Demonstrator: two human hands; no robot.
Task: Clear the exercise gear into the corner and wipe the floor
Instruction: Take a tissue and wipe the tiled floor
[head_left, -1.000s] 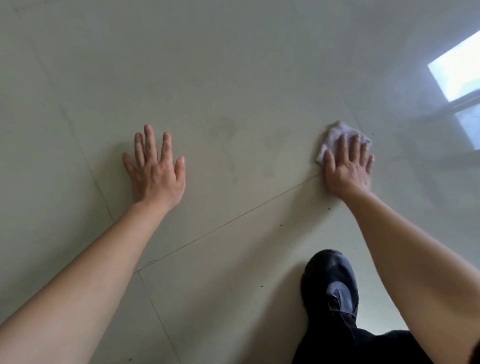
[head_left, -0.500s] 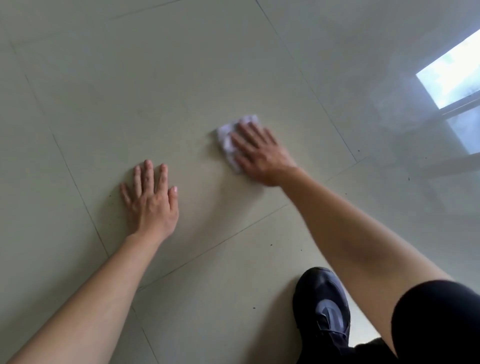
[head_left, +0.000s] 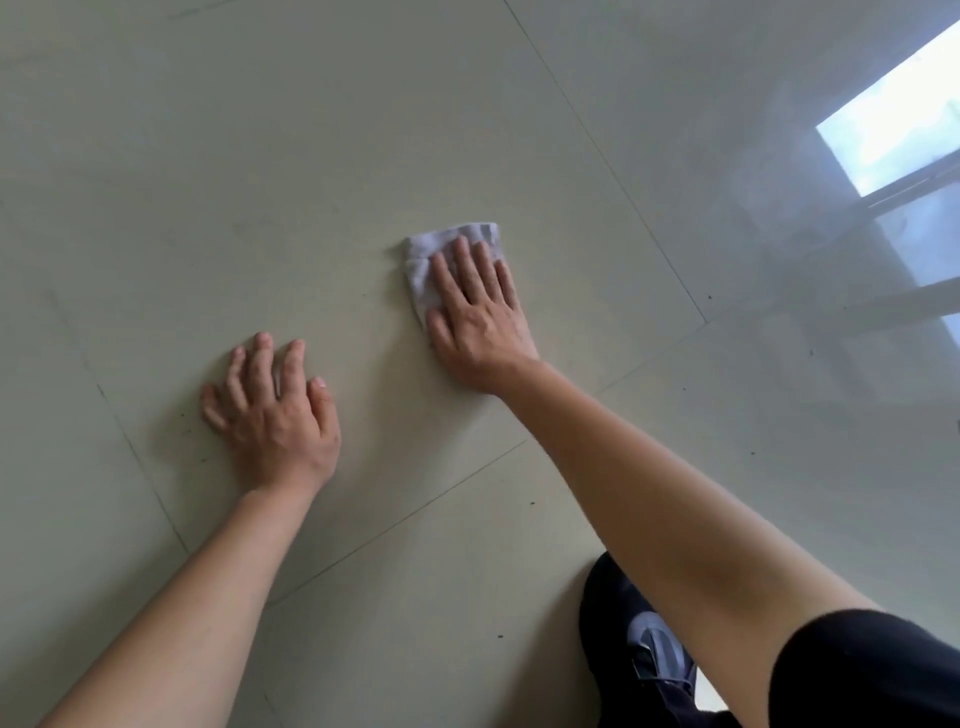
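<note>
The right hand (head_left: 475, 312) is pressing flat, fingers straight and close together, on a small pale crumpled cloth (head_left: 435, 262). The cloth is sticking out from under the fingertips toward 11 o'clock. The left hand (head_left: 275, 410) is resting palm-down with fingers spread on the tiled floor (head_left: 260, 156), lying at 8 o'clock from the cloth. A dark shoe (head_left: 639, 644) is showing at 5 o'clock.

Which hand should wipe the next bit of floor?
Right. The right hand presses flat on the cloth, so it can probably just slide on. The left hand rests flat on bare floor, away from the cloth.
</note>
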